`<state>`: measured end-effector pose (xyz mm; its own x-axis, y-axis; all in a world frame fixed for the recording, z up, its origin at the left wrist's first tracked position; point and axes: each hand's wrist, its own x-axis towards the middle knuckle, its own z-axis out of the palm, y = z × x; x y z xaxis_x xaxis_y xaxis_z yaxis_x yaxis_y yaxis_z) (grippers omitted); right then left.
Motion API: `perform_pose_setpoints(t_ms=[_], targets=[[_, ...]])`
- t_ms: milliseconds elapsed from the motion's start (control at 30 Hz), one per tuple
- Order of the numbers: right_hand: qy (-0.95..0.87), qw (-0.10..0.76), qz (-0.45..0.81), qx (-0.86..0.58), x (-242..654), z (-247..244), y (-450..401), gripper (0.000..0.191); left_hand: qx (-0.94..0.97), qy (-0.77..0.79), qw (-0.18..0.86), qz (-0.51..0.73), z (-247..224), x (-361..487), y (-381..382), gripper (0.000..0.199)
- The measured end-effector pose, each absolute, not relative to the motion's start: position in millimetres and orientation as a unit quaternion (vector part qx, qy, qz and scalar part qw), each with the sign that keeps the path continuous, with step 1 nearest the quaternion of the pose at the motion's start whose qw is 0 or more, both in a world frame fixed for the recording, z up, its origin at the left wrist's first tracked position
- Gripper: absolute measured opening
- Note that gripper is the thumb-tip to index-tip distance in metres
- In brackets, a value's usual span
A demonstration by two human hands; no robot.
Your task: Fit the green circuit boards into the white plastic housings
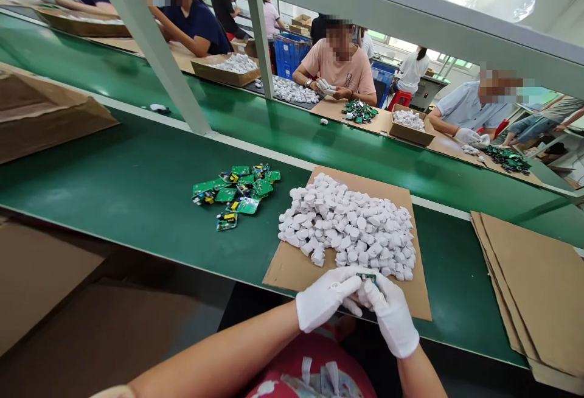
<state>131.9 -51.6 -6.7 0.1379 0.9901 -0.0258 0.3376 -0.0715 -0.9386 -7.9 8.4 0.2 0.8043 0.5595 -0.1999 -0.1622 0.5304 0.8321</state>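
Observation:
My left hand (326, 296) and my right hand (390, 307), both in white gloves, meet at the near edge of the green bench. Between their fingers they hold a small green circuit board (367, 277), mostly covered by the gloves. Just beyond them a large heap of small white pieces (353, 224) lies on a flat cardboard sheet (285, 267). To the left of the cardboard, a loose group of green circuit boards (246, 205) with yellow and black parts rests on the bench.
Flat cardboard sheets (538, 282) are stacked at the right, and a cardboard box (45, 112) stands at the far left. A grey metal frame (159, 51) rises beyond the bench. Across the green belt (283, 124), several people sit with white pieces and boards.

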Motion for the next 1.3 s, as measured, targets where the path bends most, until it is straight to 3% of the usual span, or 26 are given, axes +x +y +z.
perform_pose_setpoints(t_ms=[267, 467, 667, 800, 1100, 1300], targets=[[-0.498, 0.447, 0.431, -0.605, 134.7, -5.0, -55.9, 0.048, 0.321, 0.179, 0.915, 0.167, -4.5, -11.8, 6.8, 0.053], [-0.548, 0.420, 0.321, -0.649, 137.6, -5.8, -57.4, 0.043, 0.262, 0.140, 0.940, 0.169, -9.9, -11.5, -0.4, 0.052], [-0.558, 0.424, 0.367, -0.611, 140.7, 0.2, -56.5, 0.040, 0.213, 0.123, 0.949, 0.195, -6.7, -16.4, 0.3, 0.035], [-0.551, 0.428, 0.394, -0.598, 135.6, 9.7, -55.2, 0.037, 0.213, 0.122, 0.950, 0.191, -9.5, -16.7, -0.2, 0.044], [-0.600, 0.358, 0.313, -0.644, 134.9, 10.0, -56.2, 0.029, 0.248, 0.136, 0.941, 0.185, -5.2, -17.8, 1.4, 0.049], [-0.569, 0.395, 0.371, -0.619, 135.7, -1.6, -59.1, 0.037, 0.275, 0.171, 0.930, 0.173, -9.6, -17.0, 3.3, 0.050]])
